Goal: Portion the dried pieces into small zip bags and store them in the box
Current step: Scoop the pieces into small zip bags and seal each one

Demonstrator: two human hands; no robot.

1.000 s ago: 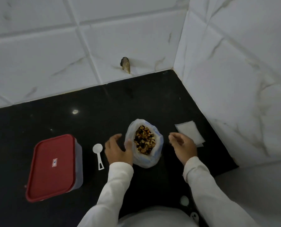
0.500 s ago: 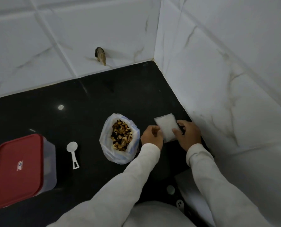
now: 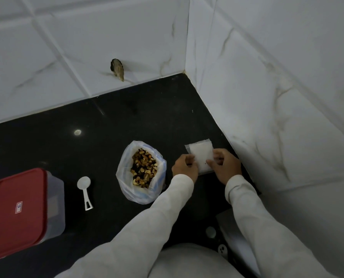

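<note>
A stack of small clear zip bags point(image 3: 200, 157) lies on the black counter near the right wall. My left hand point(image 3: 184, 167) pinches its left edge and my right hand point(image 3: 224, 165) pinches its right edge. To the left stands an open plastic bag point(image 3: 127, 173) filled with brown dried pieces point(image 3: 144, 167). A white measuring scoop point(image 3: 84, 189) lies further left. The clear box with a red lid point(image 3: 17, 213) sits closed at the far left.
White marbled tile walls point(image 3: 267, 97) meet in a corner behind and to the right of the black counter point(image 3: 127, 117). A dark hole point(image 3: 117, 71) shows in the back wall. My white sleeves reach in from the bottom.
My left hand left the bag of dried pieces and both hands went right to the zip bags, taking hold of them. The view shifted to the right.
</note>
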